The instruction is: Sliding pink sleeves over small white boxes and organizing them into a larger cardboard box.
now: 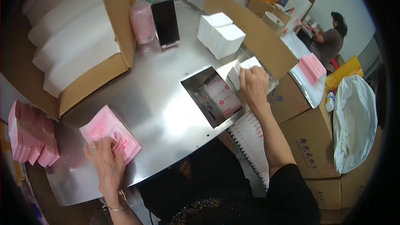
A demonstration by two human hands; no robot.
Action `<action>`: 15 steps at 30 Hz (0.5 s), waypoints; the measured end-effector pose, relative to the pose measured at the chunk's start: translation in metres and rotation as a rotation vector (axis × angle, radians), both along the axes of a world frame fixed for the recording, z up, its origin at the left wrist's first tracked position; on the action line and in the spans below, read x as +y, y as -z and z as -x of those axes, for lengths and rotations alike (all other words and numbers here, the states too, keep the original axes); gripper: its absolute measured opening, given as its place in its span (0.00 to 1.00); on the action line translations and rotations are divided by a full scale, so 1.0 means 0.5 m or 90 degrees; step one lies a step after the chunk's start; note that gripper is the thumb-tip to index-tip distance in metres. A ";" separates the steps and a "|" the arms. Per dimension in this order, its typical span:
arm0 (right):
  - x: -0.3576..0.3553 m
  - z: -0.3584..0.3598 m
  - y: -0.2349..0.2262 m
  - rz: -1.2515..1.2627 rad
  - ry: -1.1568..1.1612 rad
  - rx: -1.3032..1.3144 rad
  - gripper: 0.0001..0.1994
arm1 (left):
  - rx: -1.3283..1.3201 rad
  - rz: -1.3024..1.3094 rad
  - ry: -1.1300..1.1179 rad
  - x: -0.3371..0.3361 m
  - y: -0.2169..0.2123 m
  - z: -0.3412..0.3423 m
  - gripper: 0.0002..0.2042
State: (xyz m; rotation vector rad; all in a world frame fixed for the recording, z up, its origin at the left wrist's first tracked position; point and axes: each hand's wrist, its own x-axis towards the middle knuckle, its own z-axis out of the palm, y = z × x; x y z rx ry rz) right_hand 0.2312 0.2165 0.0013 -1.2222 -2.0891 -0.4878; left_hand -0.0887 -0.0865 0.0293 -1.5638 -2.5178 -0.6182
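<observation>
My left hand (pixel 105 163) lies on the near corner of a pink printed stack of flat packets (pixel 109 126), its fingers curled onto the top one. To the right, my right hand (pixel 255 84) grips a small white stack of folded tissue (pixel 234 77), with the fingertips bent over its upper edge. That hand is beside a rectangular opening (pixel 196 84) in the metal tabletop. Inside the opening lies a pink-and-white printed packet (pixel 225 96). More white tissue (pixel 251 62) sits just behind the right fingers, partly hidden by them.
The metal table (pixel 162 83) carries white tissue blocks (pixel 221 35), a dark phone-like slab (pixel 166 23) and a pink liquid bottle (pixel 141 18). At left are an open carton (pixel 93 84) of white stacks and pink packets (pixel 33 133). Cartons (pixel 308 141) stand right; a person (pixel 331 37) sits beyond.
</observation>
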 end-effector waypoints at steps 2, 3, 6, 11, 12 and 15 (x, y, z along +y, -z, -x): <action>0.001 0.007 -0.028 0.026 -0.014 0.015 0.10 | 0.060 -0.058 0.013 0.003 -0.008 -0.010 0.09; 0.004 0.007 -0.034 0.029 -0.038 0.040 0.10 | -0.021 -0.094 0.041 0.012 -0.016 -0.032 0.09; 0.014 -0.017 -0.012 0.054 -0.099 0.114 0.09 | -0.147 -0.129 0.217 0.069 -0.010 -0.145 0.12; 0.015 -0.026 -0.031 0.104 -0.058 0.097 0.08 | -0.098 -0.137 0.314 0.145 0.064 -0.220 0.11; 0.013 -0.030 -0.034 0.127 -0.053 0.073 0.08 | -0.083 -0.123 0.299 0.144 0.067 -0.214 0.11; 0.012 -0.036 -0.027 0.098 -0.085 0.122 0.08 | -0.114 -0.086 0.325 0.138 0.077 -0.205 0.11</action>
